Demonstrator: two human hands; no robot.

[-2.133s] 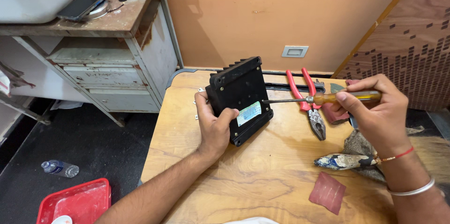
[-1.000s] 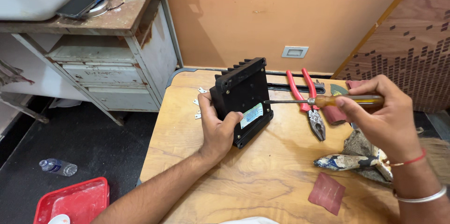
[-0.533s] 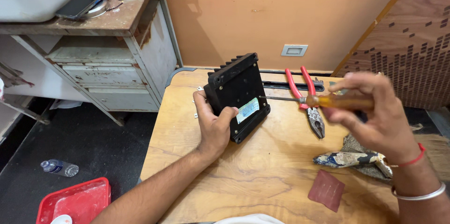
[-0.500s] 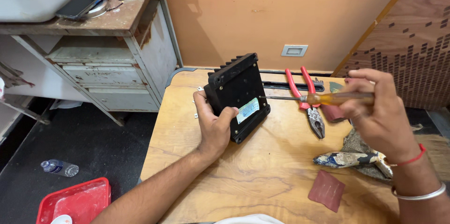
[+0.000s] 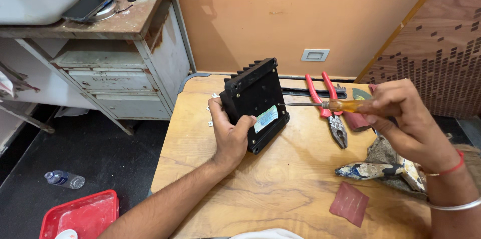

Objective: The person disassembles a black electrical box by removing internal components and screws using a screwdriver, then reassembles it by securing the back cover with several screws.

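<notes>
My left hand (image 5: 229, 135) grips a black finned box (image 5: 256, 100) by its lower left side and holds it tilted on edge on the wooden table (image 5: 280, 184). A pale label sits on the box's face. My right hand (image 5: 408, 121) holds an amber-handled screwdriver (image 5: 336, 105) level, with its metal tip touching the right edge of the box's face.
Red-handled pliers (image 5: 328, 106) lie on the table behind the screwdriver. A stained rag (image 5: 386, 166) and a red-brown sheet (image 5: 349, 204) lie at the right. A worn metal cabinet (image 5: 125, 64) with a phone (image 5: 89, 5) on top stands left. On the floor lie a red tray (image 5: 80, 215) and a plastic bottle (image 5: 65, 179).
My right hand lifted the screwdriver away from the box, then brought it back so its tip meets the box's face again. The box shifted slightly in my left hand.
</notes>
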